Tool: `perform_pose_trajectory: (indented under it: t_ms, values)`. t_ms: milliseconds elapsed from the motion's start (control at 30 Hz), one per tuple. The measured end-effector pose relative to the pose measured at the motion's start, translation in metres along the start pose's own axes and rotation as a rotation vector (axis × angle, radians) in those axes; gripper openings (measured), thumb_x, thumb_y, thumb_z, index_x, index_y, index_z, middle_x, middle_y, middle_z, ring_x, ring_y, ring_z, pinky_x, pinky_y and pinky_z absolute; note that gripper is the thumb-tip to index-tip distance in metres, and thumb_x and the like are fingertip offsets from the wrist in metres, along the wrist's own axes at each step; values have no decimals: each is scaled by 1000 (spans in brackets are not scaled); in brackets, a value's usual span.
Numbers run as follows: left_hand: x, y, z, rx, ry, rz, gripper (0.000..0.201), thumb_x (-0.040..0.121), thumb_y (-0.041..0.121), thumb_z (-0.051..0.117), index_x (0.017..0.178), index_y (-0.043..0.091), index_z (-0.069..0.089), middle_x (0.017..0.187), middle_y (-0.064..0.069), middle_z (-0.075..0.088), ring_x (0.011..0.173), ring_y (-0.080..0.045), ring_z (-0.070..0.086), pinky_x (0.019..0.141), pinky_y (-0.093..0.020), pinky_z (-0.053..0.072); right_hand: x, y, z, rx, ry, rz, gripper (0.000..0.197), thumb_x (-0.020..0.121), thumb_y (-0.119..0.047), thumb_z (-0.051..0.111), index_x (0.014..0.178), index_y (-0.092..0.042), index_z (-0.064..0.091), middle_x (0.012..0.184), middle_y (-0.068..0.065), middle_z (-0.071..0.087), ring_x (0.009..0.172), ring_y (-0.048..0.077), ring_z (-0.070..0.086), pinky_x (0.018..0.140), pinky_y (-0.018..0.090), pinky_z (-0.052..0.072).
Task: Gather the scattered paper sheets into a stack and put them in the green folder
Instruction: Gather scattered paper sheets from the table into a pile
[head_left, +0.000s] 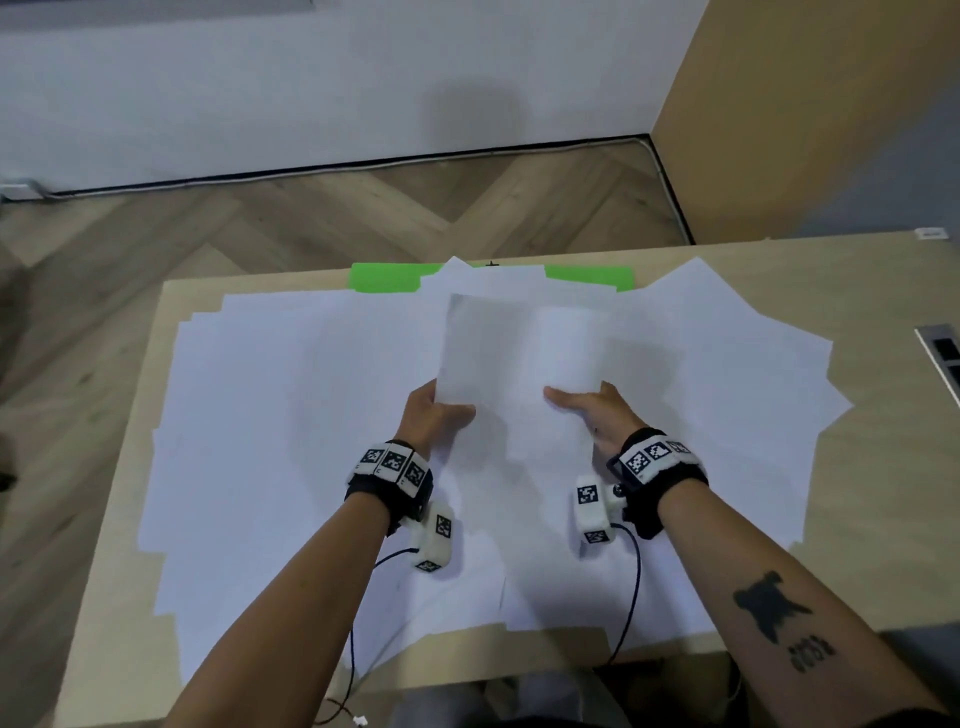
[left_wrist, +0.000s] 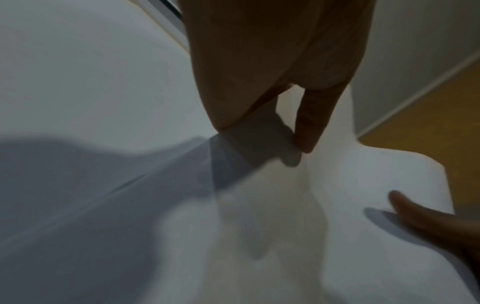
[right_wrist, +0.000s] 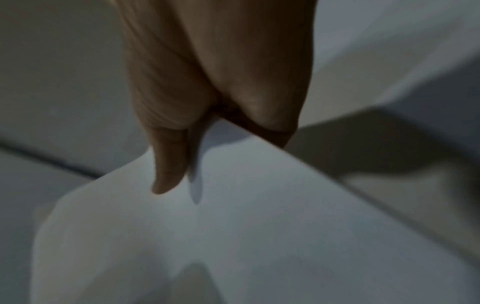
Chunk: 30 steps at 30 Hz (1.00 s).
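Note:
Both hands hold a white paper sheet (head_left: 519, 353) lifted above the table's middle, bowed between them. My left hand (head_left: 434, 415) pinches its near left corner, thumb on top; the wrist view shows that thumb (left_wrist: 309, 127) on the sheet (left_wrist: 337, 185). My right hand (head_left: 597, 410) pinches the near right edge, thumb laid on the paper (right_wrist: 233, 226). Several more white sheets (head_left: 270, 415) lie scattered and overlapping over most of the table. The green folder (head_left: 387, 278) lies at the far edge, mostly covered by sheets; another strip of it (head_left: 592, 275) shows to the right.
The light wooden table (head_left: 883, 467) has bare strips at its right, left and near edges. A grey slotted fitting (head_left: 943, 353) sits at the right edge. Cables (head_left: 631, 597) hang from the wrist cameras over the near sheets. Herringbone floor (head_left: 260, 223) lies beyond the table.

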<state>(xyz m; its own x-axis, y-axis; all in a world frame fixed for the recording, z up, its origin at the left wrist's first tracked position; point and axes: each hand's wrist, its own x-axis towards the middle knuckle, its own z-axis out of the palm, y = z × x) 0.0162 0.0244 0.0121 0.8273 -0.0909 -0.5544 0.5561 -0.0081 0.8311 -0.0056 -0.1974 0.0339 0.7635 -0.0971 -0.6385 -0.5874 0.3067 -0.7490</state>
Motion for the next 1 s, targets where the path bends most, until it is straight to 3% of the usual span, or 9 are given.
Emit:
perform_pose_trajectory:
  t_ms: [100,167,300,400,467,567,633,767,1000]
  values:
    - [5,-14,11,177,-31,37,39,73,-18,53,100,9,65,82,-2,70,68,-13,68,54,-21,52,16,20,-21,-207,94,-8,40,79,3,80,116,0,66,108,8,72,106,25,68,81,23,56]
    - [10,-24,14,296,-92,53,45,69,-12,52,99,18,67,87,0,73,83,-21,69,61,-27,54,34,35,-38,-279,209,-30,45,71,-8,87,112,-2,69,108,9,74,102,27,71,91,35,56]
    - [23,-32,22,439,-103,77,45,70,-13,50,97,15,71,94,-2,72,90,-20,65,73,-25,52,64,62,-77,-261,316,-1,64,63,-25,81,122,-6,64,121,10,69,109,29,67,101,44,50]
    - [37,-41,22,664,128,229,45,77,-10,52,112,14,67,117,-9,61,114,-28,54,92,-32,46,50,47,-80,-236,367,26,73,72,-20,78,137,0,52,137,15,59,122,32,58,110,47,43]
    - [41,-44,23,831,267,209,49,83,5,58,131,17,55,138,-11,45,129,-31,37,104,-42,38,44,38,-86,-267,412,52,67,86,-9,72,145,5,42,146,17,51,131,35,51,112,43,38]
    - [48,-42,29,990,266,43,78,86,40,63,149,14,26,158,-14,16,144,-33,13,113,-49,24,44,39,-106,-278,450,82,63,92,-1,66,147,9,36,148,20,47,135,35,47,110,40,37]
    - [51,-41,39,1102,220,34,82,84,46,64,148,11,26,157,-15,17,142,-34,15,111,-48,26,47,44,-117,-274,475,92,61,90,-2,68,143,10,41,146,21,50,132,36,51,110,41,38]
    - [47,-44,64,1035,252,232,41,87,19,59,124,5,49,126,-13,46,116,-31,39,92,-37,40,47,48,-125,-271,488,123,58,91,-1,67,141,13,41,143,23,50,132,38,49,111,44,37]
    - [57,-36,75,768,219,44,14,85,26,60,90,14,56,88,-3,58,94,-28,53,68,-34,43,52,51,-124,-258,437,96,72,89,-6,69,150,6,33,155,20,40,140,37,42,115,47,34]
